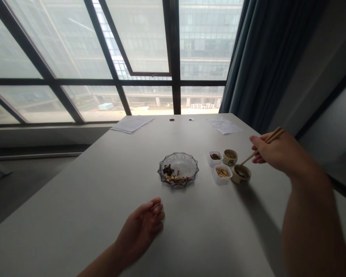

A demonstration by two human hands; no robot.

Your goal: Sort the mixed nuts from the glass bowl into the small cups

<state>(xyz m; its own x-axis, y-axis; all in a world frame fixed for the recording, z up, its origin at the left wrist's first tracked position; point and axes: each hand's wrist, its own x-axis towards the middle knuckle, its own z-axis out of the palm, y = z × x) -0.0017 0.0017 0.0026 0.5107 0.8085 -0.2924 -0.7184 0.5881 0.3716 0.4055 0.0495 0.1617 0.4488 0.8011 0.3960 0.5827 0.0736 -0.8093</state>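
My right hand (276, 152) is closed around a pair of wooden chopsticks (255, 153). Their tips reach down into the nearer small ceramic cup (241, 177), whose contents are hard to make out. Behind that cup stands a similar cup (230, 157) with some light pieces inside. To its left are two white plastic tubs, one (215, 158) with dark brown bits and one (222, 175) with yellowish sticks. A scalloped glass dish (190, 163) holds mixed dark and light dried pieces along its left and near side. My left hand (142, 227) rests in front of the dish, fingers loosely curled, holding nothing.
A long white table (89, 204) runs toward the windows. Stacked paper sheets (132, 124) lie at its far left, another sheet (224, 125) at the far right. Two small round fittings sit near the far edge. A dark blue curtain (253, 65) hangs at the right.
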